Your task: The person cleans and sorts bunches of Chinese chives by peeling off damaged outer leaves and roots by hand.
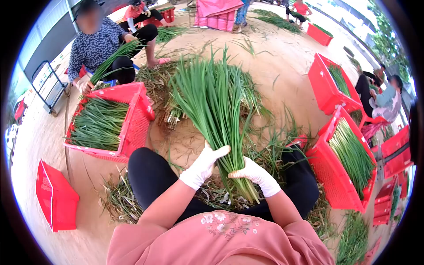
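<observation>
A large bunch of long green leafy stalks (pixel 216 106) is held upright between my gloved hands, its pale stem ends pointing down towards my lap. My left hand (pixel 206 162) wraps the bunch from the left, thumb across the front. Lower down on the right side, my right hand (pixel 255 173) grips the same bunch near the stem ends, thumb also in front. Behind the bunch, more stalks (pixel 174 110) lie in a pile on the ground. Loose trimmings (pixel 121 198) are scattered around my legs.
A red crate (pixel 140 126) of green stalks stands at the left, beside a seated person (pixel 95 48) holding stalks. Another red crate (pixel 63 198) is at the far left. Filled red crates (pixel 320 154) stand at the right, near another seated person (pixel 386 104).
</observation>
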Action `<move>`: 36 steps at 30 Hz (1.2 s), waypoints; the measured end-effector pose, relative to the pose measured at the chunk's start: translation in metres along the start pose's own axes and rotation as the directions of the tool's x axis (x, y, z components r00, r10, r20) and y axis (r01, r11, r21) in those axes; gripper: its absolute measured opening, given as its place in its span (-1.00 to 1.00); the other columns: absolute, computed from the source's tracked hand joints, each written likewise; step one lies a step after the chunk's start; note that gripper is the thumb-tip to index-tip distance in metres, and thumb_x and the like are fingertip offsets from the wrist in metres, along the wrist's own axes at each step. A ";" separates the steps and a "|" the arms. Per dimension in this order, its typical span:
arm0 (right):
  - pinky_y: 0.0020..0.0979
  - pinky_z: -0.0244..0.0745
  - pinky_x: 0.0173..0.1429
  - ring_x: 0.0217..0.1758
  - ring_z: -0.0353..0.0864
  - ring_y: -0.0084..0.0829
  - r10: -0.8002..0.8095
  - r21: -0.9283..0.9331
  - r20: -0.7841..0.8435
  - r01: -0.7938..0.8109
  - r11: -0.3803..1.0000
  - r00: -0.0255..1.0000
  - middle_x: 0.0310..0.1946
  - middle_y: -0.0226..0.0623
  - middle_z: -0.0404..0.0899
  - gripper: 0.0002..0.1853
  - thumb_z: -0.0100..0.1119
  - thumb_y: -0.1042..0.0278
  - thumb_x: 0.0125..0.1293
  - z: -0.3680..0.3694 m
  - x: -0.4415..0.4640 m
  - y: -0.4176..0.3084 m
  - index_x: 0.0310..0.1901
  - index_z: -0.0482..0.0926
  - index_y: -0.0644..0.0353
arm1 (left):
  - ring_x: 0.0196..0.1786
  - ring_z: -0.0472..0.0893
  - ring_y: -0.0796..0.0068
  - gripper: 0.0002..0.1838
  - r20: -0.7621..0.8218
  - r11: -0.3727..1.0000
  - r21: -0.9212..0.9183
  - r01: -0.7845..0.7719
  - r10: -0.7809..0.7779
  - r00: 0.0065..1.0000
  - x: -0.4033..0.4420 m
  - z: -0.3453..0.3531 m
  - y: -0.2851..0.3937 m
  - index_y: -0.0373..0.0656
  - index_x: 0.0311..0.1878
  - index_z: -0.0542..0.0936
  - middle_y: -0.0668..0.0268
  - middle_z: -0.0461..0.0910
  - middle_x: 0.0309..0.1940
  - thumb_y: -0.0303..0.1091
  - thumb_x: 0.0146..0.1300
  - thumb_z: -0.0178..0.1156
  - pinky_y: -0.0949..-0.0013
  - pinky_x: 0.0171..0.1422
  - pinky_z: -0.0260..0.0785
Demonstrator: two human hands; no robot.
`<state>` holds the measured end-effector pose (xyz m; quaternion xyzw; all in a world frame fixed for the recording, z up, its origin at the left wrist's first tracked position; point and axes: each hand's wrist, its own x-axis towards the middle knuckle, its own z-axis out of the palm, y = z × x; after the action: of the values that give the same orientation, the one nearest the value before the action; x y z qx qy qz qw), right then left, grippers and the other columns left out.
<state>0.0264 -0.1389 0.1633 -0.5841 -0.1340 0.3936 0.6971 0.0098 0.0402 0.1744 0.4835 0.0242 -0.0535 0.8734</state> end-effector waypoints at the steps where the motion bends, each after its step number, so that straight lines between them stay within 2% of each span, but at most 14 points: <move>1: -0.42 0.32 0.18 0.01 0.48 -0.47 -0.078 -0.152 -0.017 0.075 0.986 0.997 -0.03 -0.33 0.52 -0.24 0.44 0.49 -0.19 0.005 0.001 -0.005 0.15 0.33 0.22 | 0.04 0.44 0.41 -0.24 -0.073 0.996 -0.070 -0.049 0.043 0.996 0.010 -0.001 -0.004 -0.13 0.22 0.20 0.34 0.39 0.03 -0.25 -0.02 0.40 0.25 0.14 0.32; 3: -0.43 0.29 0.18 -0.01 0.44 -0.48 -0.138 -0.450 -0.097 0.080 0.889 0.986 -0.05 -0.35 0.50 -0.18 0.43 0.41 -0.19 0.001 0.004 -0.007 0.19 0.26 0.23 | 0.05 0.40 0.38 -0.22 -0.172 0.990 -0.044 -0.131 0.121 0.978 0.019 0.000 -0.009 -0.13 0.16 0.22 0.32 0.39 -0.03 -0.30 -0.11 0.45 0.24 0.18 0.27; 6: -0.33 0.39 0.08 -0.05 0.53 -0.11 -0.137 -0.826 -0.195 -0.087 0.558 0.971 -0.09 0.03 0.50 -0.21 0.31 0.18 -0.15 0.013 -0.004 -0.042 0.16 0.22 0.29 | 0.02 0.41 0.39 -0.15 -0.215 0.974 -0.119 -0.192 0.164 0.963 0.023 0.012 -0.001 -0.13 0.15 0.17 0.32 0.39 -0.08 -0.40 -0.20 0.50 0.29 0.13 0.31; 10: -0.25 0.44 0.04 -0.01 0.51 -0.02 -0.146 -0.943 -0.296 -0.264 0.200 0.944 -0.07 0.16 0.44 -0.11 0.29 0.19 -0.11 0.030 -0.003 -0.058 0.24 0.10 0.39 | -0.33 0.51 0.55 -0.68 -0.214 0.935 -0.274 -0.227 0.171 0.962 0.027 0.017 0.009 -0.19 -0.24 0.49 0.41 0.50 -0.41 -0.48 -0.11 0.36 0.46 -0.17 0.39; 14: -0.21 0.47 -0.01 -0.05 0.52 -0.04 -0.238 -0.974 -0.195 -0.216 -0.066 0.952 -0.09 0.14 0.43 -0.05 0.33 0.13 -0.08 0.044 0.013 -0.064 0.27 0.04 0.44 | -0.37 0.55 0.51 -0.78 -0.277 0.912 -0.306 -0.272 0.188 0.942 0.027 0.002 0.025 -0.22 -0.30 0.52 0.35 0.55 -0.43 -0.49 -0.09 0.23 0.42 -0.19 0.42; 17: -0.21 0.38 0.15 0.12 0.41 0.04 -0.175 -0.988 -0.128 -0.110 0.112 0.976 0.13 0.21 0.28 0.04 0.38 0.08 -0.11 0.079 0.029 -0.099 0.31 -0.02 0.41 | -0.41 0.55 0.46 -0.82 -0.253 0.878 -0.403 -0.259 0.165 0.953 0.022 -0.016 0.053 -0.29 -0.32 0.53 0.29 0.55 -0.46 -0.51 -0.07 0.19 0.38 -0.23 0.46; 21: -0.33 0.02 0.40 0.37 0.14 -0.20 -0.344 -0.771 0.118 0.304 0.560 0.932 0.26 0.06 0.20 -0.01 0.37 0.02 -0.01 0.084 0.076 -0.106 0.32 0.03 0.38 | -0.30 0.58 0.35 -0.70 -0.251 0.855 -0.430 -0.288 0.193 0.948 0.021 -0.052 0.069 -0.28 -0.16 0.47 0.20 0.57 -0.34 -0.48 -0.04 0.15 0.31 -0.13 0.49; 22: -0.34 0.13 0.34 0.28 0.26 -0.29 -0.363 -0.726 0.021 0.264 0.635 0.931 0.21 -0.07 0.29 -0.16 0.32 0.11 0.09 0.082 0.087 -0.103 0.29 0.11 0.37 | -0.30 0.59 0.34 -0.69 -0.259 0.839 -0.443 -0.318 0.220 0.941 0.023 -0.061 0.066 -0.29 -0.16 0.48 0.20 0.57 -0.34 -0.48 -0.05 0.15 0.30 -0.12 0.49; 25: -0.52 0.43 0.03 -0.10 0.55 -0.50 -0.308 -0.167 -0.179 0.280 0.946 0.934 -0.14 -0.28 0.57 -0.69 0.16 0.33 0.25 0.087 0.114 -0.099 -0.02 0.50 0.30 | -0.35 0.59 0.33 -0.69 -0.303 0.830 -0.433 -0.351 0.233 0.924 0.035 -0.092 0.056 -0.33 -0.16 0.48 0.20 0.56 -0.34 -0.52 -0.07 0.15 0.29 -0.21 0.53; 27: -0.59 0.46 -0.09 -0.26 0.54 -0.61 -0.139 0.023 -0.248 0.149 0.989 0.959 -0.32 -0.37 0.58 -0.80 0.12 0.42 0.27 0.101 0.107 -0.115 -0.11 0.52 0.32 | -0.39 0.58 0.34 -0.69 -0.331 0.834 -0.396 -0.384 0.261 0.907 0.038 -0.103 0.057 -0.32 -0.18 0.48 0.22 0.55 -0.38 -0.53 -0.08 0.15 0.31 -0.25 0.53; 29: -0.58 0.45 -0.12 -0.27 0.52 -0.60 -0.202 -0.206 -0.174 0.165 0.965 0.964 -0.32 -0.38 0.56 -0.80 0.11 0.41 0.28 0.089 0.113 -0.101 -0.12 0.53 0.33 | -0.43 0.55 0.38 -0.72 -0.356 0.822 -0.366 -0.437 0.310 0.882 0.040 -0.107 0.064 -0.28 -0.22 0.48 0.27 0.51 -0.44 -0.53 -0.08 0.16 0.33 -0.27 0.51; 31: -0.53 0.41 -0.21 -0.31 0.48 -0.54 -0.370 -0.747 -0.086 0.186 0.639 0.925 -0.33 -0.35 0.49 -0.75 0.23 0.33 0.16 0.091 0.110 -0.094 -0.15 0.56 0.25 | -0.43 0.55 0.39 -0.74 -0.429 0.830 -0.321 -0.457 0.302 0.851 0.041 -0.113 0.068 -0.28 -0.23 0.48 0.27 0.51 -0.44 -0.53 -0.08 0.16 0.35 -0.28 0.50; 33: -0.49 0.42 -0.22 -0.33 0.50 -0.44 -0.486 -0.877 -0.036 0.205 0.434 0.873 -0.33 -0.29 0.48 -0.73 0.28 0.33 0.08 0.089 0.114 -0.081 -0.17 0.58 0.21 | -0.43 0.54 0.41 -0.76 -0.453 0.830 -0.288 -0.478 0.322 0.831 0.042 -0.115 0.073 -0.28 -0.25 0.47 0.27 0.51 -0.43 -0.52 -0.07 0.15 0.36 -0.28 0.49; 36: -0.47 0.43 -0.20 -0.32 0.53 -0.38 -0.461 -0.826 -0.122 0.168 0.538 0.879 -0.33 -0.24 0.51 -0.77 0.26 0.36 0.08 0.090 0.120 -0.073 -0.22 0.59 0.23 | -0.38 0.55 0.37 -0.73 -0.433 0.833 -0.223 -0.506 0.380 0.817 0.040 -0.115 0.076 -0.29 -0.21 0.45 0.23 0.52 -0.40 -0.52 -0.06 0.15 0.35 -0.23 0.48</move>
<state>0.0754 0.0083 0.2231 -0.8534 -0.2821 0.0561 0.4347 0.0598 0.1745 0.1739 0.3244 0.0824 0.2511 0.9082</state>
